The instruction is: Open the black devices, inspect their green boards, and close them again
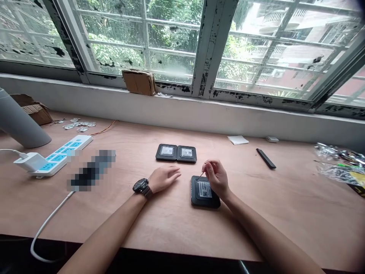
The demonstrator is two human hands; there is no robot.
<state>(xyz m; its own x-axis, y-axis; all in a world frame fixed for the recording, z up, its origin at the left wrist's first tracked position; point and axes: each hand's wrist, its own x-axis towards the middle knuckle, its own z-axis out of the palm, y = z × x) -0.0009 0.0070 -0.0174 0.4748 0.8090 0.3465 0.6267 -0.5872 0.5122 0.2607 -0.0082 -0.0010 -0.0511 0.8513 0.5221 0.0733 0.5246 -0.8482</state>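
Observation:
My right hand pinches a thin metal tool, whose lower end is at the upper left corner of a flat black box. The box lies on the table with a white printed label facing up. My hand hides its upper right part. To the left of the box, my left hand rests on the tabletop with its fingers stretched out and nothing in them. Beyond that hand lie two similar labelled black boxes, one on the left and one on the right, side by side.
On the wooden table, a white power strip with a plugged-in adapter and a grey cylinder stand left. A black bar, white paper and plastic bags lie right. A cardboard box sits on the windowsill.

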